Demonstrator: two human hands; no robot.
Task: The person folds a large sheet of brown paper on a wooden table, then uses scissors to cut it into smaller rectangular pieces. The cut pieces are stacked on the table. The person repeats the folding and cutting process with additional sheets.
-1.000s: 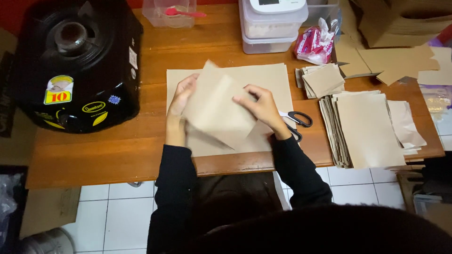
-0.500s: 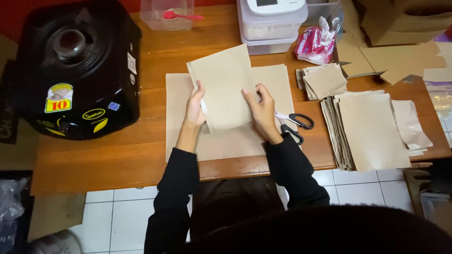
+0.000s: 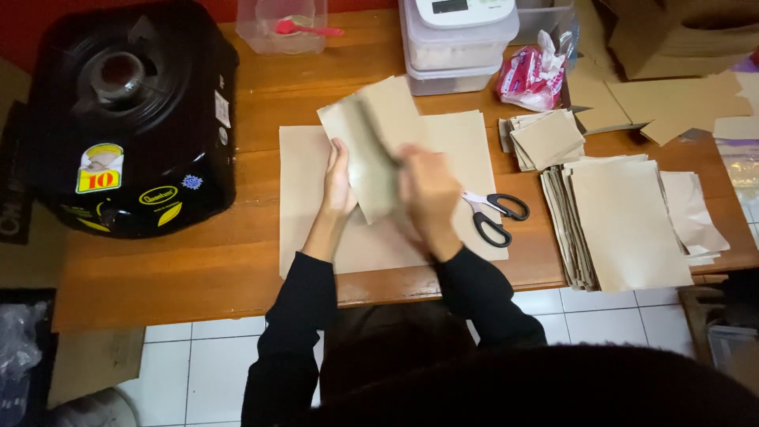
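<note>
At the bench's near edge, both black sleeves reach in over the wood. The left hand (image 3: 338, 180) lies with fingers held together and straight along the left edge of a folded brown paper piece (image 3: 371, 150), steadying it. The right hand (image 3: 427, 194) is blurred, curled over the piece's right side; I cannot tell how its fingers are set. The piece sits tilted, its top corner leaning toward the far side, on a larger brown sheet (image 3: 466, 150) that is spread flat in the middle of the bench and reaches almost to the near edge.

Just right of the right hand, black-handled scissors (image 3: 492, 215) lie on the sheet's right margin, blades toward the hand. Further right, a tall stack of brown paper (image 3: 624, 225) runs down to the near right edge, with a small stack of squares (image 3: 545, 138) just beyond it. Bare wood lies open between the large sheet and the black gas stove (image 3: 126, 119) at the left end.

Along the far edge stand a clear tub with a pink spoon (image 3: 286, 25), stacked clear containers (image 3: 458, 47) and a pink plastic bag (image 3: 531, 77).
</note>
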